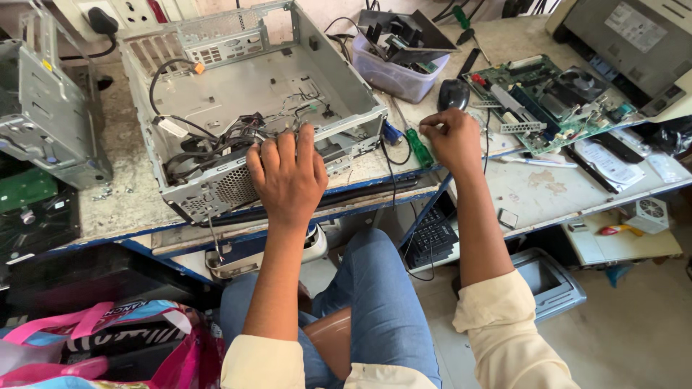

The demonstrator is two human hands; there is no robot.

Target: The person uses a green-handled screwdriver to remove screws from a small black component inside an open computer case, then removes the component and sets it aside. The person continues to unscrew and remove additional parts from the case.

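Here the empty grey computer case [259,94] lies open on the worktable [122,194], and everything is placed from it: the left hand [287,173] rests on its near front edge with fingers spread and pressing down on the metal rim, bracing it rather than grasping anything, right beside the tangle of black cables [216,140] still inside the case. Just to the right of the case, the right hand [453,137] hovers above the table with thumb and fingers pinched together; whether a small part such as a screw sits in that pinch cannot be told. A green-handled screwdriver [419,148] lies between the case and that hand, touching neither. Further right of the case sits the bare green motherboard [555,101], with a black mouse [453,94] and a clear plastic tub of parts [400,68] behind. Judging from this, the case stands stripped and the work is at the stage of handling small fasteners beside it; the next move seems to call for a steady hold on the case and a careful fingertip grip
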